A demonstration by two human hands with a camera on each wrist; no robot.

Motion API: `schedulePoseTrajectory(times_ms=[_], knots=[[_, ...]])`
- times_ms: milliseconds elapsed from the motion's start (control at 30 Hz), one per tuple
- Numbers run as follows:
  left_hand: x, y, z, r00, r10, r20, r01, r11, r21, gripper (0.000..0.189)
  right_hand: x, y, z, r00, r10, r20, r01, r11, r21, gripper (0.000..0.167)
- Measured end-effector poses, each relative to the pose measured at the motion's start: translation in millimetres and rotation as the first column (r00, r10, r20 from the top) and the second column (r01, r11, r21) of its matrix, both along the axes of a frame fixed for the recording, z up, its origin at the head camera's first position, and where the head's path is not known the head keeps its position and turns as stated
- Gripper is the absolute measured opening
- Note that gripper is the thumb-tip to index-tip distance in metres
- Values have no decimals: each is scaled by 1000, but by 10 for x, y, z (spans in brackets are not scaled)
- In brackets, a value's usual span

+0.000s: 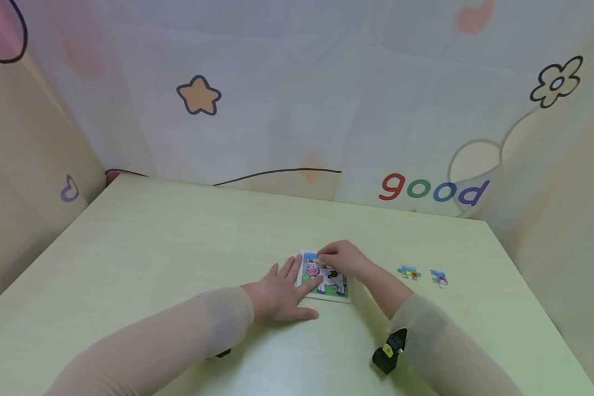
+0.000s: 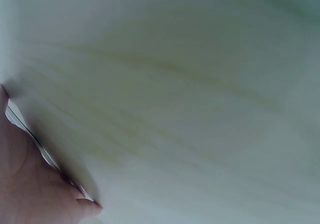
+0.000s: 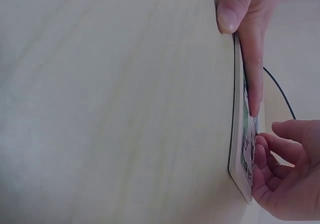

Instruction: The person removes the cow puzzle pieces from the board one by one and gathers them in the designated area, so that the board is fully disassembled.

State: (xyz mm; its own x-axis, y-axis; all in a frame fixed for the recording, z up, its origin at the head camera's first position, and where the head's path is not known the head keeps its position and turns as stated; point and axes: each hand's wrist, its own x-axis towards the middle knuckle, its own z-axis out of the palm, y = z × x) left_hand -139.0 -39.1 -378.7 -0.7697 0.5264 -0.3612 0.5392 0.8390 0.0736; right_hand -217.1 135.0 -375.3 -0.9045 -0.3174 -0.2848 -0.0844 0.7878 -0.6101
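Currently two hands (image 1: 283, 295) (image 1: 346, 258) touch one cow puzzle (image 1: 333, 281), two pieces (image 1: 410, 272) (image 1: 438, 277) lying apart.

The pale yellow-green tabletop (image 1: 153, 236) here carries 1 flat cow puzzle (image 1: 333, 280), lying a bit nearer the right edge than the left. Between it and that right edge lie 2 loose pieces, an inner piece (image 1: 409, 273) and an outer piece (image 1: 438, 277), near each other without touching.

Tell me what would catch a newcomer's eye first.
Probably the bright cow puzzle on the table, with the left hand spread across its left edge and the right hand over its top. Next, two loose pieces to its right, then "good" lettered on the backdrop.
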Motion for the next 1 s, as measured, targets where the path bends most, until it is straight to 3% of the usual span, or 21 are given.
schedulePoseTrajectory(times_ms=[267,533,1000], knots=[[6,0,-16,1000,17,-2,-17,999,-28,74,-9,-48,17,999,-33,36,34,999,-26,25],[14,25,-16,999,36,-1,-36,999,-31,74,-49,-88,-17,996,-92,12,93,994,-52,21],[19,20,-1,999,41,-2,-41,999,-35,78,-33,-116,10,996,-84,43,88,990,-106,16]])
